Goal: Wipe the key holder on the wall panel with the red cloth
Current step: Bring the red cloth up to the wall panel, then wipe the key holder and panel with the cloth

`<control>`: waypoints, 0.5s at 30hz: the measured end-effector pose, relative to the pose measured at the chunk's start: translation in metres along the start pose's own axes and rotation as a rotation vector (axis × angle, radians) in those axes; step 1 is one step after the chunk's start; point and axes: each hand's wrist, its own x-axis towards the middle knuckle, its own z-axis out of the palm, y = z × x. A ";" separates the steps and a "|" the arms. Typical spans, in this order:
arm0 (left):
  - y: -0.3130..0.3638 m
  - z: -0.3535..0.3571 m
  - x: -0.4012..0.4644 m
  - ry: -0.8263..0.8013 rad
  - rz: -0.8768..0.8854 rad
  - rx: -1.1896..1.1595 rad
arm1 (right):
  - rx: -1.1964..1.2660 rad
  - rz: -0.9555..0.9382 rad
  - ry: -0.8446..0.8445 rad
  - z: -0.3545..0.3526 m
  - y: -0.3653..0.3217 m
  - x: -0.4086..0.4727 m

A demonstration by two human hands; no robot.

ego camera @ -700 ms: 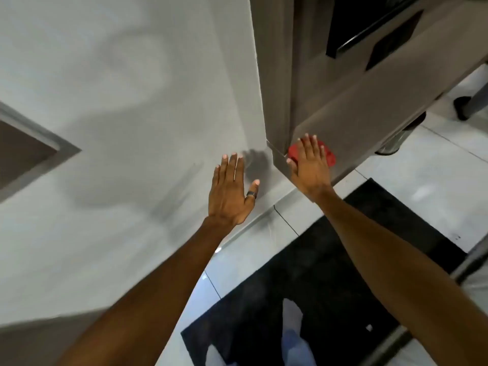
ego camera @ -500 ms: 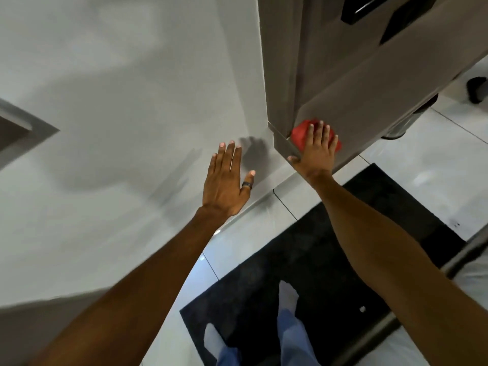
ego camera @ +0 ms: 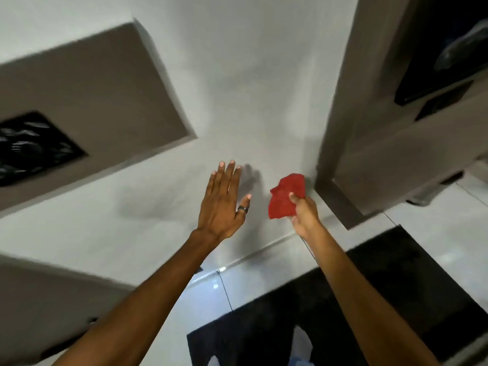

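My right hand (ego camera: 303,212) grips a crumpled red cloth (ego camera: 285,198) and holds it in front of the white wall, just left of the lower corner of a taupe wall panel (ego camera: 369,133). The cloth is off the panel. A black fixture (ego camera: 435,91) is mounted high on that panel, partly cut off by the frame edge; I cannot tell if it is the key holder. My left hand (ego camera: 221,202), with a ring on the thumb, rests flat with spread fingers on the white wall (ego camera: 250,88).
A second taupe panel (ego camera: 92,96) with a black relief piece (ego camera: 31,147) hangs on the wall at the left. Below are pale floor tiles (ego camera: 435,233) and a black mat (ego camera: 356,299) that I stand on.
My right hand has lifted the red cloth off the panel's lower edge and drawn it left, now gripped rather than pressed flat. The view has tilted up. My left hand stays on the wall.
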 end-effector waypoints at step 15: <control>-0.206 -0.217 -0.090 0.850 -0.199 0.173 | -0.681 -1.554 -0.332 0.351 0.050 -0.210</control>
